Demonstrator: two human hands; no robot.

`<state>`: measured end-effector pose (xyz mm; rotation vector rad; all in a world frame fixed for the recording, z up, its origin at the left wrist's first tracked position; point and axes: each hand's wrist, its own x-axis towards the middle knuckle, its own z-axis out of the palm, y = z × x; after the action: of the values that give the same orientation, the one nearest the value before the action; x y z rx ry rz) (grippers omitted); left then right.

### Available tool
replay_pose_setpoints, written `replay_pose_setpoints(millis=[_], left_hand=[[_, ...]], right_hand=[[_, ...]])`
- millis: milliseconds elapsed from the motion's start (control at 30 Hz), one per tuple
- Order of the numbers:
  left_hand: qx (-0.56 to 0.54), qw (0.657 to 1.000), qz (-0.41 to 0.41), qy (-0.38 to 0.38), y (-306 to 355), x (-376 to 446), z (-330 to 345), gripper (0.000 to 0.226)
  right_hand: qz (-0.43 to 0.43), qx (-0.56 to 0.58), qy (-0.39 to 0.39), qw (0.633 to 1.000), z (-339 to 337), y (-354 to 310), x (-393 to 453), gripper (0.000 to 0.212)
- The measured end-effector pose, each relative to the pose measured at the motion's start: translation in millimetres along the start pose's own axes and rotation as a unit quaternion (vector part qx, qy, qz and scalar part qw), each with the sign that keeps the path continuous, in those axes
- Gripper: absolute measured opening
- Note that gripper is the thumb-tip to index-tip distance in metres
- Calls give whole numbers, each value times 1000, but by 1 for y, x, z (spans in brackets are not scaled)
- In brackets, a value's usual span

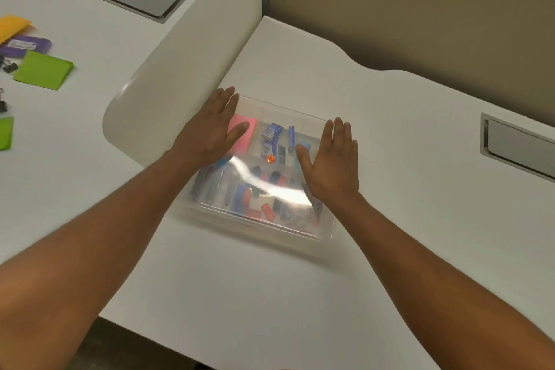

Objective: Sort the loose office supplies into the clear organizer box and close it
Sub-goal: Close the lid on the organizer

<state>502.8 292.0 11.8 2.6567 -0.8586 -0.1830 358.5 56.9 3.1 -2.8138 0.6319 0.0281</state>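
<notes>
Clear organizer box (pixel 326 228) on white desk (pixel 390 135), lid on. Left hand (pixel 210 132) at its 10 o'clock, right hand (pixel 333 162) at 3; both flat, fingers straight, gripping nothing.

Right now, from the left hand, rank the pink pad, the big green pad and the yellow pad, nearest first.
From the left hand:
1. Pink pad, in the box, partly under its fingers.
2. Big green pad, far left on the other desk.
3. Yellow pad, farther back left.

I count one clear box (pixel 326 228) under my two hands, my left hand (pixel 210 134) and my right hand (pixel 333 165). In it lies one pink pad (pixel 244 135). Off left I see two green pads (pixel 43 70), one purple pack (pixel 25 45), one yellow pad (pixel 10 27).
</notes>
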Motion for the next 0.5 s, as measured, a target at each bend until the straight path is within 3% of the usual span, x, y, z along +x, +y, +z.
replay_pose_setpoints(millis=[367, 500], left_hand=[[59, 996, -1, 64, 11, -7, -2, 66], [78, 991, -13, 110, 19, -17, -11, 50]], right_hand=[[-15, 12, 49, 999, 6, 1, 0, 97], [-18, 62, 55, 996, -3, 0, -5, 85]])
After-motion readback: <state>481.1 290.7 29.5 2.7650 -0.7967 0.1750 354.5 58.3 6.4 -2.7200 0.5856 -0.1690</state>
